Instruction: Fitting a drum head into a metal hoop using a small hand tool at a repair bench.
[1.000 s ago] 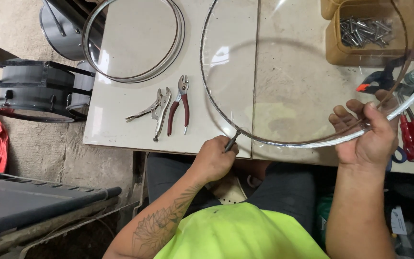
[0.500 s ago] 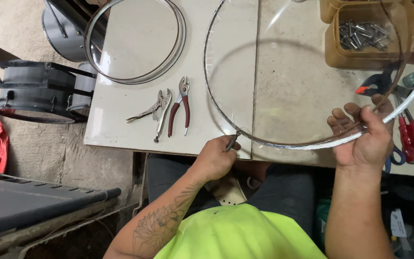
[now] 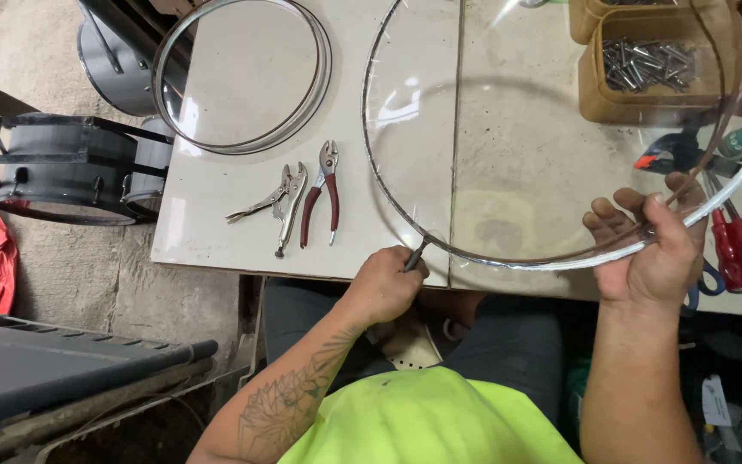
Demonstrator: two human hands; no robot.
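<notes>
Between both hands (image 3: 646, 249), clear drumhead (image 3: 508, 146)

Just one cam, head-mounted, looking almost straight down from close range at the desk (image 3: 216, 223), wearer's own lap and forearms filling the bottom edge.

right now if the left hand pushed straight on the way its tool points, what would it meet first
The left hand aims a small tool up and right at the metal rim of the clear round drum skin; the tip seems to touch it already, though depth is unclear.
</notes>
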